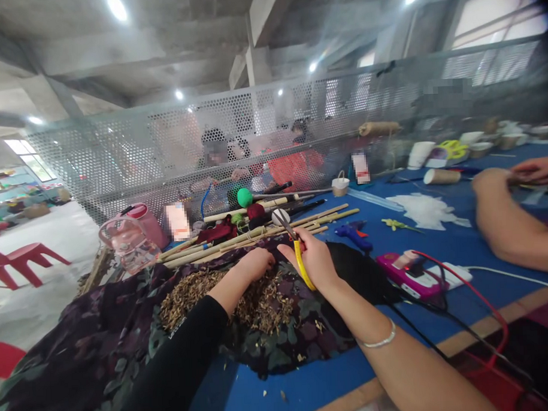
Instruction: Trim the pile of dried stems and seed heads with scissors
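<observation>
My right hand (318,261) is wrapped round the yellow handle of a pair of scissors (304,265). The blades point up and away, toward the bamboo sticks (257,233). Beside it, my left hand (257,263) rests at the far edge of a pile of dry brown shreds (191,299). Its fingers are curled, and whatever they pinch is hidden. The pile lies on a dark camouflage-patterned cloth (102,313) spread over the blue table (253,389). Just past the scissors' blades sits a white ball-like roll (281,216).
A blue glue gun (353,234) and a magenta power strip (409,279) with cords lie to the right. A co-worker's arm (501,221) reaches in there. A pink jug (146,225) stands left, and a perforated metal screen (173,137) runs along the back.
</observation>
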### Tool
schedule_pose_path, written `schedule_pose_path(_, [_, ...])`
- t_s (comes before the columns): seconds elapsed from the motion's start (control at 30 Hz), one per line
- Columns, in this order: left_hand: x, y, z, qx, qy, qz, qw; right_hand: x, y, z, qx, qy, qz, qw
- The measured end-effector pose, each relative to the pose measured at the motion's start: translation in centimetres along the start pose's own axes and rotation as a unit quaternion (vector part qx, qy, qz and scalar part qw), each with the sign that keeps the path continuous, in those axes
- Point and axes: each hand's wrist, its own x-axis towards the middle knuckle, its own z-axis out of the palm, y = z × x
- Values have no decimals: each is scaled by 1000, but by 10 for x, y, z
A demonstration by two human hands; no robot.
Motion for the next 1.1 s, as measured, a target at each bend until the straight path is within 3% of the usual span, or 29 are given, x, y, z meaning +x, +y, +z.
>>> schedule_pose_path(0.2, [-5, 9, -2, 59, -25, -41, 997, -1, 0, 3, -12, -1, -1, 1000])
schedule_pose_path(0.4, [-8, 18, 2, 80, -2, -99, 992, -5, 2, 10, -20, -10, -19, 1000])
schedule_pose_path(0.6, [-15, 23, -5, 78, 23, -97, 992, -5, 5, 12, -25, -14, -27, 999])
schedule_pose_path(0.7, [-34, 25, -9, 66, 94, -98, 988, -5, 4, 12, -26, -21, -23, 999])
schedule_pose_path(0.73, [-43, 26, -10, 37, 165, -98, 981, -5, 3, 13, -23, -28, -23, 999])
schedule_pose_path(0.83, [-74, 27, -9, -102, 338, -138, 925, -10, -2, 15, -8, -71, -24, 997])
schedule_pose_path(0.9, [-92, 29, -6, -251, 412, -199, 853, -15, -6, 18, -2, -112, -28, 993])
schedule_pose_path(0.97, [-105, 33, -3, -439, 429, -254, 747, -21, -11, 21, 0, -157, -41, 987])
schedule_pose_path(1.03, [-112, 38, -1, -595, 409, -271, 636, -27, -16, 25, 6, -201, -67, 977])
schedule_pose_path(1.1, [-116, 44, 2, -686, 393, -252, 558, -32, -22, 28, 22, -233, -101, 967])
